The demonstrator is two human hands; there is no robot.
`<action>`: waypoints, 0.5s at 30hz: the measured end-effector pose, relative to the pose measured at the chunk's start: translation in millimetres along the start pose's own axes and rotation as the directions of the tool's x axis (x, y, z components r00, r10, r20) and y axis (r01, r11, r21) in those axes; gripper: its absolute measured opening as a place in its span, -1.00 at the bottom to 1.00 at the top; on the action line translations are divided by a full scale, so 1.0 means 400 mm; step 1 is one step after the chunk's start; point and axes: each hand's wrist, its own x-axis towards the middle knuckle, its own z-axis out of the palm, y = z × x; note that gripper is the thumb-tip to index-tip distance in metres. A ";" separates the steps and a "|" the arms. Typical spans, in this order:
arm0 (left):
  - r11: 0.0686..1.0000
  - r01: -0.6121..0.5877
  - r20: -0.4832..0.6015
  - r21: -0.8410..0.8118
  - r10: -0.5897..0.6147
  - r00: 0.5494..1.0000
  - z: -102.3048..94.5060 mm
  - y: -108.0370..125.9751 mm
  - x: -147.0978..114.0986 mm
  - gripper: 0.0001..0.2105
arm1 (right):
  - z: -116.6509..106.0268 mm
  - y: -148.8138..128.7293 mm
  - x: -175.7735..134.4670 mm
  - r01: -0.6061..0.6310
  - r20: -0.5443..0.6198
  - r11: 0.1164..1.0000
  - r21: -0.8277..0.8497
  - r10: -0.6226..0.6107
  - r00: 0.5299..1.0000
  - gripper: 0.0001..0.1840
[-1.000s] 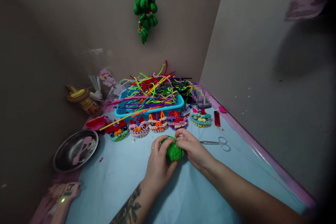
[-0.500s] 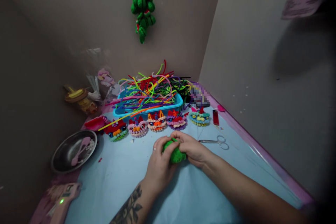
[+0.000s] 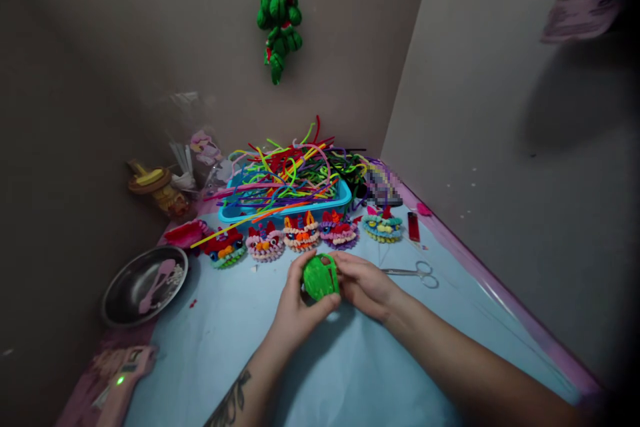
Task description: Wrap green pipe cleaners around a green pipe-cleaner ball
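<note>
A bright green, rounded piece of fuzzy pipe cleaner work is held over the blue-covered table, with a narrow gap along its right side. My left hand cups it from the left, thumb along its lower edge. At its right side, my right hand grips the edge, its fingertips partly hidden behind the piece. Just beyond my hands stands a row of several colourful pipe cleaner animal heads. Small scissors lie to the right of my right hand.
Behind the row, a blue tray overflows with loose pipe cleaners. A metal bowl with a pink tool sits at left, above a pink glue gun. A red lighter lies at right. Green ornaments hang on the wall.
The green piece has been turned, so its smooth rounded face and the side gap now show. My left hand has opened around it, and its fingers have moved behind; my right hand stays at its right side.
</note>
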 end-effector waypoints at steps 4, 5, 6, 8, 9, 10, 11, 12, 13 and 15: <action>0.986 0.087 0.031 -0.142 -0.084 0.996 -0.001 0.009 0.002 -0.37 | 0.007 0.013 0.001 0.085 0.005 0.981 -0.174 -0.085 0.996 -0.70; 0.983 0.094 0.032 -0.156 -0.090 0.995 -0.001 0.009 0.003 -0.38 | 0.007 0.016 0.001 0.100 0.002 0.972 -0.212 -0.102 0.995 -0.70; 0.981 0.098 0.031 -0.169 -0.094 0.995 -0.001 0.009 0.004 -0.39 | 0.007 0.018 0.003 0.112 -0.001 0.962 -0.249 -0.116 0.993 -0.71; 0.974 0.110 0.027 -0.197 -0.107 0.994 -0.001 0.007 0.006 -0.39 | 0.005 0.019 0.004 0.127 0.004 0.936 -0.327 -0.133 0.991 -0.73; 0.970 0.118 0.026 -0.213 -0.116 0.993 -0.001 0.005 0.006 -0.40 | 0.003 0.018 0.004 0.132 0.017 0.918 -0.375 -0.135 0.991 -0.75; 0.965 0.127 0.024 -0.228 -0.125 0.992 0.000 0.004 0.007 -0.40 | 0.001 0.014 0.002 0.142 0.038 0.891 -0.432 -0.139 0.990 -0.76; 0.961 0.135 0.023 -0.240 -0.133 0.991 0.000 0.003 0.007 -0.40 | -0.001 0.009 0.000 0.164 0.063 0.851 -0.498 -0.153 0.986 -0.78; 0.959 0.140 0.023 -0.245 -0.139 0.990 0.000 0.002 0.007 -0.40 | -0.003 0.003 -0.003 0.201 0.094 0.799 -0.567 -0.180 0.979 -0.80; 0.960 0.142 0.021 -0.242 -0.141 0.990 0.000 0.002 0.006 -0.40 | -0.005 -0.004 -0.007 0.249 0.128 0.735 -0.630 -0.218 0.967 -0.83; 0.971 0.122 -0.005 -0.204 -0.125 0.992 -0.003 0.001 0.007 -0.40 | -0.007 -0.017 -0.014 0.339 0.188 0.612 -0.714 -0.299 0.936 -0.85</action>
